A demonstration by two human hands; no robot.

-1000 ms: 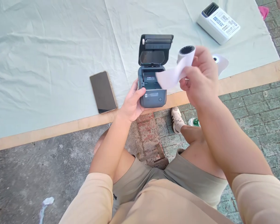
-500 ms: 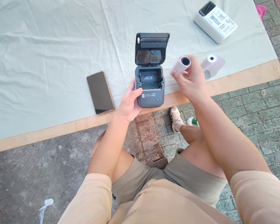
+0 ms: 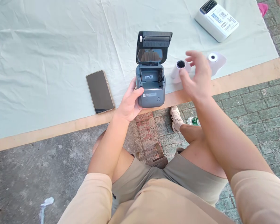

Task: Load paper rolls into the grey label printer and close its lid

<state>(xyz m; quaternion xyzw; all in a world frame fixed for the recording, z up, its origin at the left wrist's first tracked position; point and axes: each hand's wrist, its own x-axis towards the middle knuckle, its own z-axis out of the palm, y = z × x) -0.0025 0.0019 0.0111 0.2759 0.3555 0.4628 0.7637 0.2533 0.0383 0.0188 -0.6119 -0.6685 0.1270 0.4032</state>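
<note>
1. One large pale green cloth (image 3: 60, 40) is spread over the desk (image 3: 247, 77), whose bare wooden edge shows along the near side; everything else lies on it.
2. A white printer (image 3: 216, 20) is seen at the far right corner of the cloth, well apart from the hands.
3. A grey label printer (image 3: 150, 90) stands at the near edge of the desk with its lid (image 3: 153, 46) swung up and back. Its paper bay is seen to be empty, so loading is judged not yet done: the lid is already open, while the roll is outside the bay and the lid is not closed. The front panel faces the person and the open bay faces up.
4. A dark phone (image 3: 100, 91) lies flat, screen up, to the left of the grey printer and apart from it.
5. The left hand (image 3: 129, 104) is wrapped around the left side of the grey printer, thumb on the front corner, steadying it.
6. The right hand (image 3: 197, 79) hovers with fingers spread and nothing gripped, just beside the paper roll.
7. A paper roll (image 3: 180, 69) lies on the cloth just right of the grey printer; its long axis runs away from the person and leftward, and its dark core end points up toward the camera.
8. A second paper roll (image 3: 214, 60) lies further right, with a loose tail curling off it.
</note>
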